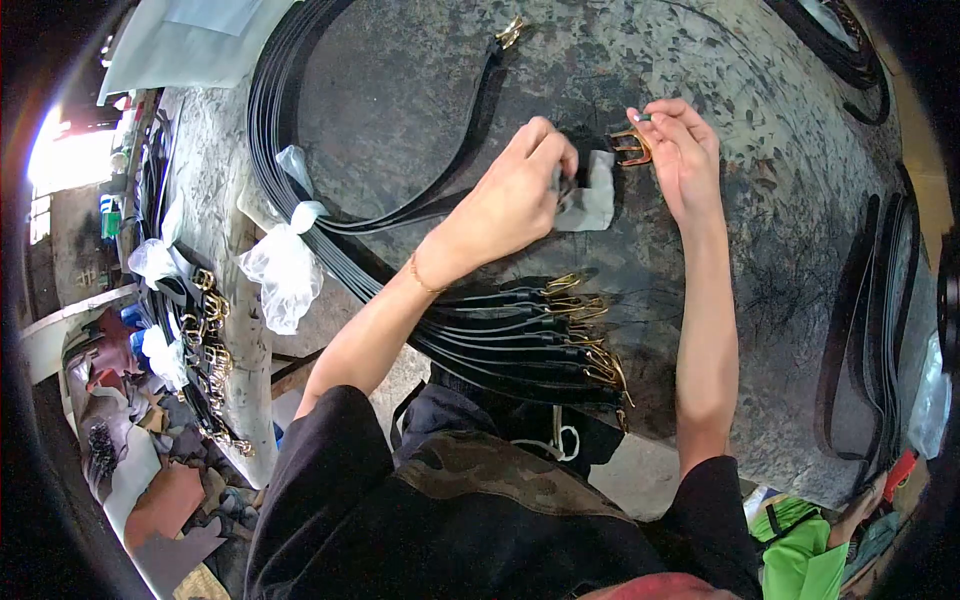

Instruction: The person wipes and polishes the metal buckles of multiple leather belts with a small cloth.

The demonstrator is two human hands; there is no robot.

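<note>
My right hand pinches a gold-coloured belt buckle above the worn dark tabletop. A small green bit shows by its fingertips; I cannot make out what it is. To the left, the curled fingers of my left hand close on a crumpled greyish-white cloth, and part of their grip is hidden. Below the hands, a bundle of black belts lies with gold buckles at the table's near edge. One black belt curves apart from the bundle, its gold buckle toward the far side.
A clear plastic tie binds the looped belts. More buckled belts hang at the left over leather scraps. Black straps lie along the right edge, with a bright green bag below. Plastic sheeting sits at the upper left.
</note>
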